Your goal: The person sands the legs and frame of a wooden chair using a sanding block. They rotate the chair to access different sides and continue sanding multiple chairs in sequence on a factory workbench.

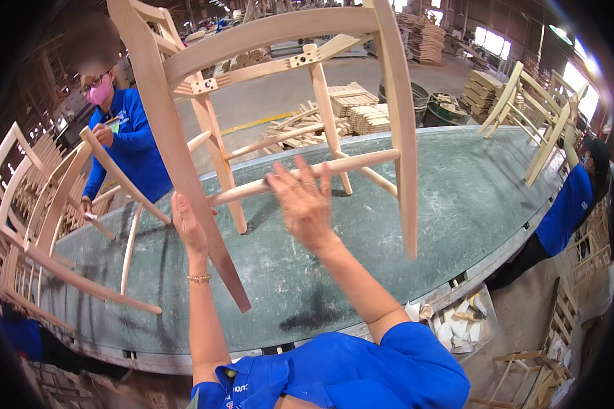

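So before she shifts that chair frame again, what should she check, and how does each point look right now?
1. Left hand on the frame's leg: ok, it touches the leg, though whether the fingers close around it cannot be told.
2. Right hand on the rung: not ok, fingers spread, resting against it rather than gripping.
3. Chair frame steady: cannot tell; it stands tilted on the table.
4. Table space to the right: ok, bare up to the far chair.
5. Co-worker on the left: ok, apart, busy with another frame.
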### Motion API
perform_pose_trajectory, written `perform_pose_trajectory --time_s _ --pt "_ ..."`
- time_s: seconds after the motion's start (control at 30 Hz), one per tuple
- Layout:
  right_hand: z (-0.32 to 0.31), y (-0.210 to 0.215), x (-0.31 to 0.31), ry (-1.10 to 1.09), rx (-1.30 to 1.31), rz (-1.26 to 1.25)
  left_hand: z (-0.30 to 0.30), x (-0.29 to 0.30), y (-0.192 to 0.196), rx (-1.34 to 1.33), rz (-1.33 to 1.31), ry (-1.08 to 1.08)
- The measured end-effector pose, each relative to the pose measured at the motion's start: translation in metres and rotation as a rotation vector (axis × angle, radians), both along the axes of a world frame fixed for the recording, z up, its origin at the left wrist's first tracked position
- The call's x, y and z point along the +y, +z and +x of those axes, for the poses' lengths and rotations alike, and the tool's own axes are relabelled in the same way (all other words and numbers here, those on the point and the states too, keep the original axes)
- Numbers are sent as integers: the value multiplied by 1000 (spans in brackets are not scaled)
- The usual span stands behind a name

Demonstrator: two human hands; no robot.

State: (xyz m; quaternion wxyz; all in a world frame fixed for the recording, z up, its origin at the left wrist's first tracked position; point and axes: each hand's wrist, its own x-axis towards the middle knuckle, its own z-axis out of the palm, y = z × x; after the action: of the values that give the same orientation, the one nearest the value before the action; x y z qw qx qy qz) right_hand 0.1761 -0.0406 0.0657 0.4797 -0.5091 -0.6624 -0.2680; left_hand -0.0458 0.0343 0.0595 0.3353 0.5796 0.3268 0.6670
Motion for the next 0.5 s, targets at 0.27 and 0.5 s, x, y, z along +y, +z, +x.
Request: perform_pose_trajectory --time_s 0.27,0.5 --pt "61 6 -14 -286 85 32 16 -4 6 -45 -9 -26" --pt "20 -26 -50 200 98 -129 9 -6 1 -15 15 3"
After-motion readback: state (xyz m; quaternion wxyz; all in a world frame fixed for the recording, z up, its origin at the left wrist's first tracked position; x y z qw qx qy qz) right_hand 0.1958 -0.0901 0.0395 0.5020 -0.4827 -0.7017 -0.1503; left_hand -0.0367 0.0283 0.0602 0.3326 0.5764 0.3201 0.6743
